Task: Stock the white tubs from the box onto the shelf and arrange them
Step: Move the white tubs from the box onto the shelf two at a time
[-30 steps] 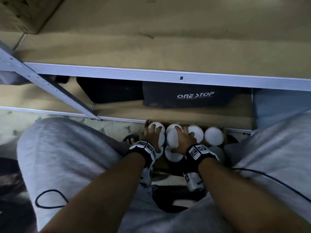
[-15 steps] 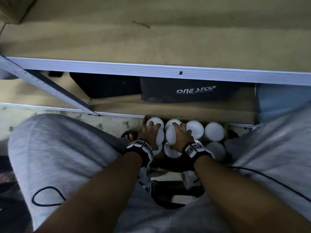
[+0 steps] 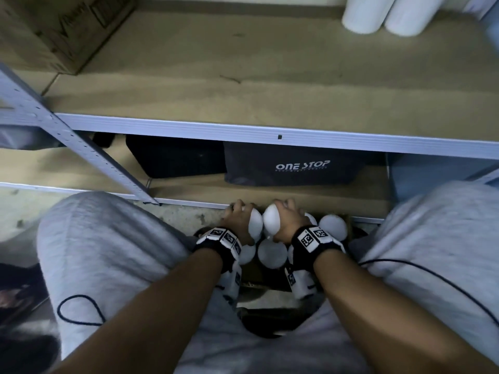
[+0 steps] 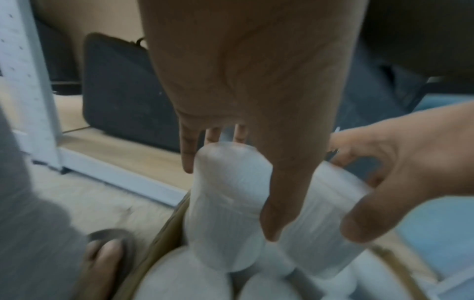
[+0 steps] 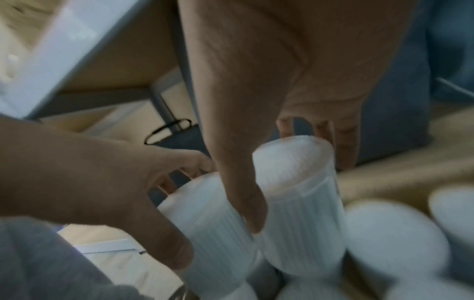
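Note:
Several white ribbed tubs (image 3: 333, 227) stand in a cardboard box (image 4: 164, 233) on the floor between my knees. My left hand (image 3: 237, 219) grips one white tub (image 3: 255, 224) around its upper part, thumb on the near side, fingers behind (image 4: 228, 213). Beside it my right hand (image 3: 288, 217) grips a second tub (image 3: 270, 223) the same way (image 5: 300, 213). Both held tubs are raised partly above the others and lean toward each other. The brown shelf (image 3: 270, 132) lies above and ahead, with two white tubs (image 3: 359, 14) at its back right.
A cardboard carton (image 3: 54, 28) sits at the shelf's back left. Black bags (image 3: 297, 168) fill the lower shelf behind the box. A slanted white metal post (image 3: 89, 149) runs at left. My sandalled foot (image 4: 105, 253) is left of the box.
Both hands have closed round a tub each and raised them out of the row in the box. The head view has tilted up, bringing the shelf's two tubs into sight.

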Tool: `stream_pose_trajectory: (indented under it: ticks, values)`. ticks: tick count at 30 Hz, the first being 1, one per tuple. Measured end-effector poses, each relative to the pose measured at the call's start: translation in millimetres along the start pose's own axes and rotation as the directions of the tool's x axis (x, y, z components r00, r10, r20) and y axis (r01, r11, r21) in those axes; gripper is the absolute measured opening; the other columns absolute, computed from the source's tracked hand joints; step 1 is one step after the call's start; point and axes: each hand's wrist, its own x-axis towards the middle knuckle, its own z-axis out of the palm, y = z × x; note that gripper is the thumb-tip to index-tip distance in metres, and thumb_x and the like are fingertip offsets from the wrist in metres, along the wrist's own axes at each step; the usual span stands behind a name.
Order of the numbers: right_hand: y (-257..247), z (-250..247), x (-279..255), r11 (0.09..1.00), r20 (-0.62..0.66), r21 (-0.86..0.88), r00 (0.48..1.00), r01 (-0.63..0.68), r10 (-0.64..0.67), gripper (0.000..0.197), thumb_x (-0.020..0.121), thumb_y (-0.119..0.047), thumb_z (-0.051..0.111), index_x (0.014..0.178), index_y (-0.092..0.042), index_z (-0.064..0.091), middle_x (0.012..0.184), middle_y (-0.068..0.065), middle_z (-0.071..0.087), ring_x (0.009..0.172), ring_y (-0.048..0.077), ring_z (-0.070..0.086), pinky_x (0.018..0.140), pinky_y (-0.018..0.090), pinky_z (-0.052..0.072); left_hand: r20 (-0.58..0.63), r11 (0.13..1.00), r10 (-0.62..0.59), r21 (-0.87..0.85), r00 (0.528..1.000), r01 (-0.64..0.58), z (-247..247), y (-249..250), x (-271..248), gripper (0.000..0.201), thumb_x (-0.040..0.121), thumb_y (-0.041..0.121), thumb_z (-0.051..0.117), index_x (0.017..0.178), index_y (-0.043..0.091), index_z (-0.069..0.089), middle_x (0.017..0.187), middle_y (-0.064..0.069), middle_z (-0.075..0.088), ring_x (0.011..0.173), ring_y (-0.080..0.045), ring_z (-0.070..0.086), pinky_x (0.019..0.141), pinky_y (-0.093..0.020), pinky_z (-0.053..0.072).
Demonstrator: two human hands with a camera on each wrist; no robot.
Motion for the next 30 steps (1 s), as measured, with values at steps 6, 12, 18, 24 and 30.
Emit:
stream_pose_trajectory:
  ticks: [6, 12, 18, 24, 30]
  values:
    - [-5, -38, -25, 0.999, -0.05, -0.012, 0.998, 0.04, -0.04, 0.094, 0.054, -0.027, 0.084, 0.131, -0.035, 0.031, 0.132, 0.002, 0.023, 0.12, 0.036, 0.044, 0.094, 0.046, 0.05, -0.028, 0.998, 0.043, -0.048, 0.999, -0.044, -38, 15, -15, 0.107, 0.055, 0.032, 0.084, 0.142, 0.022, 0.023, 0.141, -0.009, 0.028, 0.13, -0.039, 0.034, 0.101, -0.05, 0.045]
    - [-15, -88, -65, 0.998, -0.098, -0.01, 0.993, 0.066, -0.067, 0.092, 0.063, -0.024, 0.08, 0.139, -0.033, 0.029, 0.139, 0.003, 0.024, 0.127, 0.044, 0.034, 0.098, 0.049, 0.045, -0.107, 0.989, 0.144, 0.044, 0.984, -0.14, -95, 22, -45, 0.095, 0.058, 0.04, 0.081, 0.137, 0.022, 0.031, 0.131, -0.008, 0.038, 0.12, -0.037, 0.042, 0.099, -0.043, 0.041]
    - [-32, -143, -116, 0.986, -0.169, -0.049, 0.972, 0.159, -0.165, 0.096, 0.055, -0.03, 0.083, 0.138, -0.035, 0.034, 0.127, 0.003, 0.035, 0.117, 0.037, 0.046, 0.092, 0.046, 0.05, -0.119, 0.975, 0.224, 0.033, 0.967, -0.222, -155, 31, -86, 0.091, 0.055, 0.043, 0.082, 0.133, 0.029, 0.037, 0.126, -0.001, 0.043, 0.118, -0.028, 0.046, 0.094, -0.043, 0.048]
    - [-38, -208, -167, 0.957, -0.265, -0.054, 0.92, 0.284, -0.288, 0.096, 0.049, -0.03, 0.086, 0.133, -0.041, 0.041, 0.131, -0.005, 0.042, 0.118, 0.021, 0.05, 0.097, 0.039, 0.048, -0.236, 0.944, 0.33, 0.072, 0.914, -0.322, -217, 45, -131, 0.087, 0.053, 0.038, 0.082, 0.13, 0.036, 0.042, 0.125, 0.006, 0.048, 0.114, -0.016, 0.051, 0.094, -0.036, 0.049]
    - [-34, -246, -187, 0.92, -0.457, 0.073, 0.833, 0.385, -0.312, 0.094, 0.055, -0.021, 0.088, 0.137, -0.036, 0.044, 0.13, -0.013, 0.044, 0.119, 0.009, 0.044, 0.09, 0.02, 0.035, -0.381, 0.931, 0.364, 0.122, 0.85, -0.344, -266, 59, -146, 0.087, 0.056, 0.041, 0.082, 0.134, 0.039, 0.043, 0.135, 0.015, 0.048, 0.119, -0.011, 0.049, 0.087, -0.024, 0.041]
